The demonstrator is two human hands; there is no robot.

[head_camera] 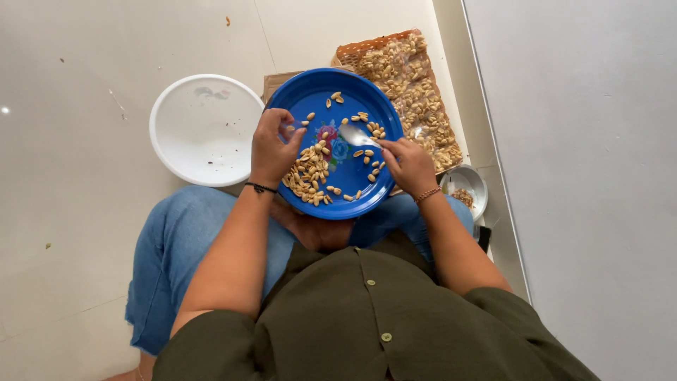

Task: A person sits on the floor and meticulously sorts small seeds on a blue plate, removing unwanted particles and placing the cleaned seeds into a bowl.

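A round blue plate (pixel 310 92) with a flower picture in its middle rests on my lap. Several pale peanuts (pixel 308 175) lie scattered and heaped on it. My left hand (pixel 271 148) rests on the plate's left side, fingertips pinching a peanut. My right hand (pixel 409 166) holds a metal spoon (pixel 356 135) whose bowl points toward the plate's centre among the nuts.
A white empty bowl (pixel 204 130) sits on the tiled floor to the left. Behind the plate lies a clear bag of peanuts (pixel 412 88) on cardboard. A small steel bowl (pixel 467 189) with a few bits stands at right, beside a grey wall (pixel 585 176).
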